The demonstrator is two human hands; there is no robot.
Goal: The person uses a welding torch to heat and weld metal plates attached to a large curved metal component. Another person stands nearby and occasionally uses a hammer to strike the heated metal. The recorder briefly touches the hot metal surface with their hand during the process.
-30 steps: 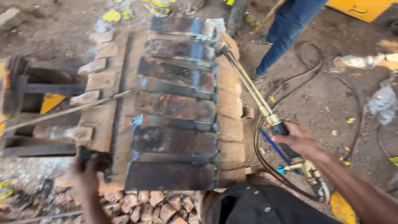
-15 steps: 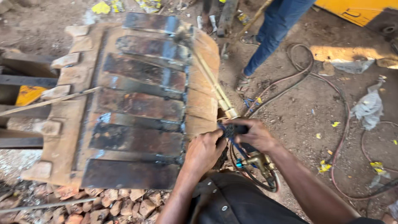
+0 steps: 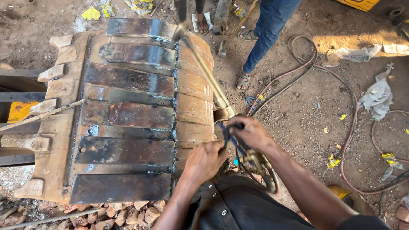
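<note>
Both hands sit on the cutting torch (image 3: 213, 87): right hand (image 3: 251, 132) fingers closed around its handle for aim, left hand (image 3: 206, 159) fingers curled at the brass valves (image 3: 251, 158), nozzle over the rusty excavator bucket (image 3: 128, 110).

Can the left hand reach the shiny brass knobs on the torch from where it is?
Probably yes. The left hand sits right beside the brass valves of the cutting torch, which the right hand grips, and nothing lies between them.

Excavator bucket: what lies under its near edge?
Under the excavator bucket, broken bricks and a thin rod show on the ground. Whatever lies farther beneath is covered by the bucket itself.
</note>
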